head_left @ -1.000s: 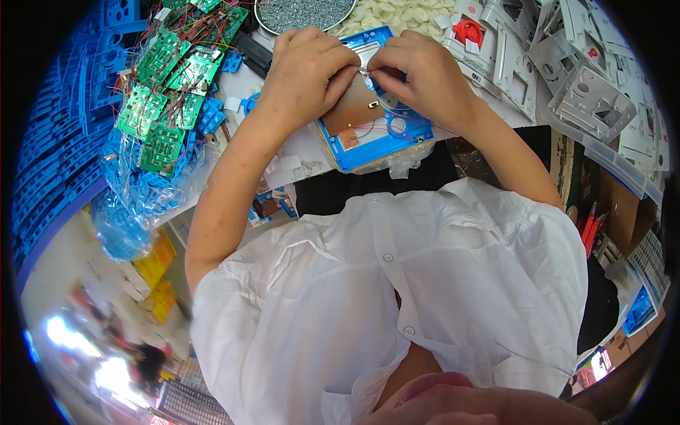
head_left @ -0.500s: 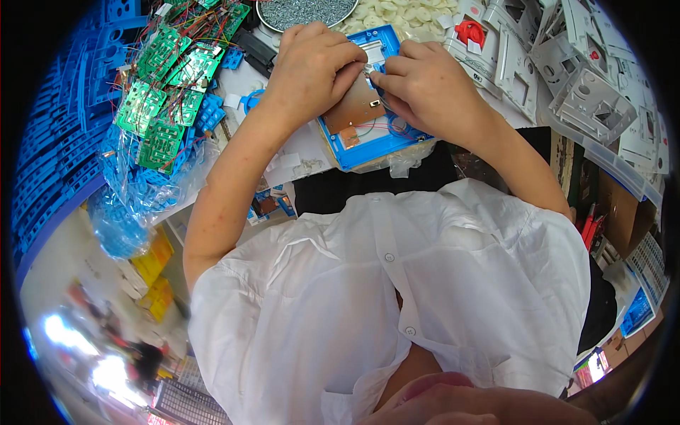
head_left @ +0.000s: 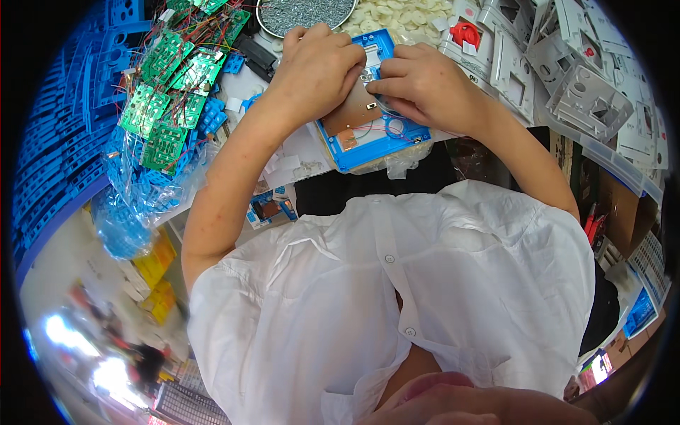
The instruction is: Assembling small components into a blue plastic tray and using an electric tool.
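A blue plastic housing (head_left: 368, 157) lies in front of me at the table's near edge, on clear plastic wrapping. Over its middle is a brown circuit board (head_left: 352, 113), tilted, with a small metal connector on it. My left hand (head_left: 319, 74) curls over the board's upper left edge, its fingertips partly hidden. From the other side my right hand (head_left: 432, 88) bends its fingers in at the board's right edge, near small metal parts; whatever lies between them is hidden. Thin red wires (head_left: 386, 129) and a copper-coloured piece (head_left: 347, 139) show inside the housing.
Green circuit boards with wires (head_left: 166, 99) are heaped at left, beside stacked blue plastic parts (head_left: 64, 142). Behind the housing stand a round dish of screws (head_left: 304, 14) and a pile of cream plastic pieces (head_left: 397, 18). White plastic housings (head_left: 588, 99) fill a bin at right.
My right fingertips have shifted slightly down along the board's edge. The board has turned a little and moved slightly down and left. My left hand stays at its upper edge.
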A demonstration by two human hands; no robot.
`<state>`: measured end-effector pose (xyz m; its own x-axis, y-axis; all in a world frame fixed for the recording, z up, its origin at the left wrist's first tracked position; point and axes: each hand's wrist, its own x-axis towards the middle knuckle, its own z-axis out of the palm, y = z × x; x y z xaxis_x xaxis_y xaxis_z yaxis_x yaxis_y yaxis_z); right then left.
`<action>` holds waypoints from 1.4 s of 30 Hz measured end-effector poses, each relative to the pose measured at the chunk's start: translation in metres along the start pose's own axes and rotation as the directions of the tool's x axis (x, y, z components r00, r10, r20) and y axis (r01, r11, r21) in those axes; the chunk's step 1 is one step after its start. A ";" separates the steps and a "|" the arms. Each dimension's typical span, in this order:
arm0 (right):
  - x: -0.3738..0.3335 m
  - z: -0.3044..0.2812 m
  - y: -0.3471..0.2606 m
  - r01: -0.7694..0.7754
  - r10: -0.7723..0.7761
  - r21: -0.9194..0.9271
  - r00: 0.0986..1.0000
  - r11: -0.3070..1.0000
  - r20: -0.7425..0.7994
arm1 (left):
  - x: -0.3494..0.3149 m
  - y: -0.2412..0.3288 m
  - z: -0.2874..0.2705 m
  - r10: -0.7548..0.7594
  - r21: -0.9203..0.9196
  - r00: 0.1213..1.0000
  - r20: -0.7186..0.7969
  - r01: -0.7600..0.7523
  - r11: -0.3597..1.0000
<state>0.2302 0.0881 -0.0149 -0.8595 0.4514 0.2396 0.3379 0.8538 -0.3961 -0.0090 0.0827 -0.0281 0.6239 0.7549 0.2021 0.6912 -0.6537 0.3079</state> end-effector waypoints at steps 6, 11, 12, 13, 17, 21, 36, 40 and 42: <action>-0.002 0.008 -0.001 -0.059 0.059 0.009 0.996 0.998 -0.069 | 0.002 -0.002 -0.001 0.007 -0.012 0.999 0.032 -0.007 1.000; -0.003 0.012 -0.012 -0.022 0.018 -0.132 0.999 0.991 -0.036 | 0.005 -0.001 -0.004 0.028 0.027 0.998 0.063 -0.029 0.999; -0.004 0.012 -0.011 -0.018 0.012 -0.121 0.999 0.992 -0.049 | 0.005 0.000 -0.006 0.033 0.036 0.997 0.068 -0.035 0.999; -0.004 0.012 -0.011 -0.012 0.005 -0.110 0.998 0.994 -0.061 | 0.005 0.000 -0.007 0.037 0.045 0.997 0.073 -0.040 0.998; -0.005 0.014 -0.007 -0.065 0.062 -0.016 0.989 0.998 -0.136 | 0.009 -0.002 -0.007 0.112 0.072 0.991 0.068 -0.117 0.990; -0.006 0.012 -0.011 -0.107 0.106 0.001 0.985 0.994 -0.134 | 0.015 -0.001 -0.010 0.173 0.118 0.978 0.119 -0.187 0.975; -0.002 0.022 -0.021 -0.163 0.140 -0.195 0.982 0.967 -0.124 | 0.003 -0.002 -0.009 -0.137 -0.130 0.986 -0.095 0.124 0.984; -0.004 0.017 -0.018 -0.137 0.125 -0.179 0.989 0.974 -0.079 | 0.006 0.000 -0.008 -0.141 -0.177 0.989 -0.032 0.134 0.975; -0.004 0.015 -0.017 -0.127 0.118 -0.160 0.991 0.979 -0.063 | 0.007 -0.004 -0.006 -0.095 -0.176 0.995 -0.006 0.093 0.980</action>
<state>0.2226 0.0678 -0.0224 -0.7877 0.5644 0.2470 0.5012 0.8202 -0.2760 -0.0097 0.0913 -0.0224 0.5531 0.8141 0.1772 0.6713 -0.5614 0.4840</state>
